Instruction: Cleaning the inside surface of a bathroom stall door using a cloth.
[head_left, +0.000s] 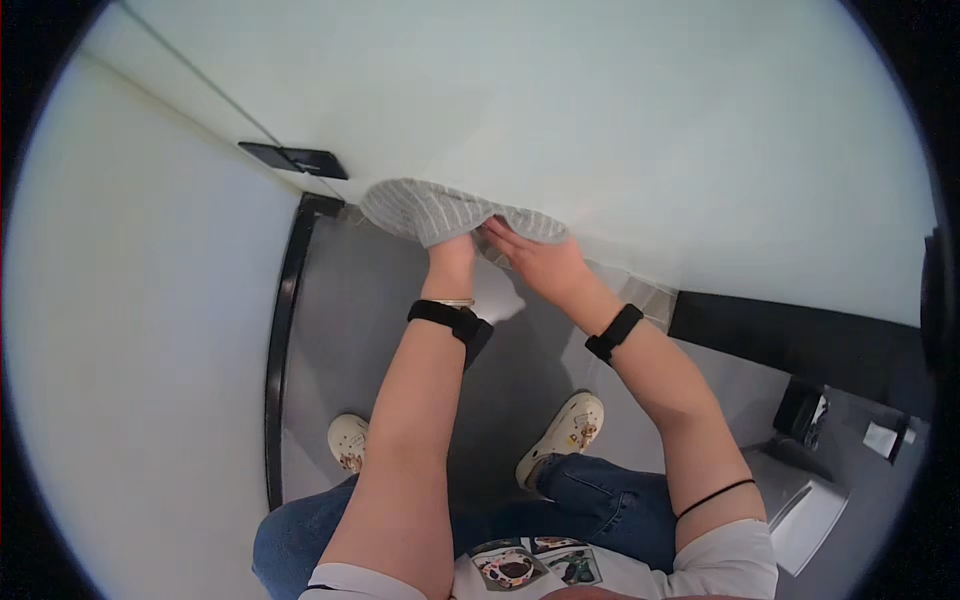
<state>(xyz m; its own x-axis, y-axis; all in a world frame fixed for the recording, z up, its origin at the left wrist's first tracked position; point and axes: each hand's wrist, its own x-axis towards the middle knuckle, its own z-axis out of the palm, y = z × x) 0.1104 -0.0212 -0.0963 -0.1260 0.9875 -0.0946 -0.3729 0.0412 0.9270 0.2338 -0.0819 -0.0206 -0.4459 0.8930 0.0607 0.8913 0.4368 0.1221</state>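
A grey cloth with pale stripes (427, 206) lies bunched along a smooth white panel (600, 135), in front of me. My left hand (451, 255) goes in under the cloth, which hides its fingers; only the wrist side shows. From the right, my right hand (553, 264) holds the cloth's other end, its fingers pointing left into the fold and the thumb hidden. Both wrists carry black bands, and a thin bracelet (457, 302) circles the left one.
Left of the cloth, a black latch plate (294, 160) bridges a seam in the panel. A white wall (135, 315) with black skirting (285, 360) runs along my left. Grey floor (330, 322) lies below, with my cream clogs (574, 424) on it. A black box-shaped fixture (799, 409) is at right.
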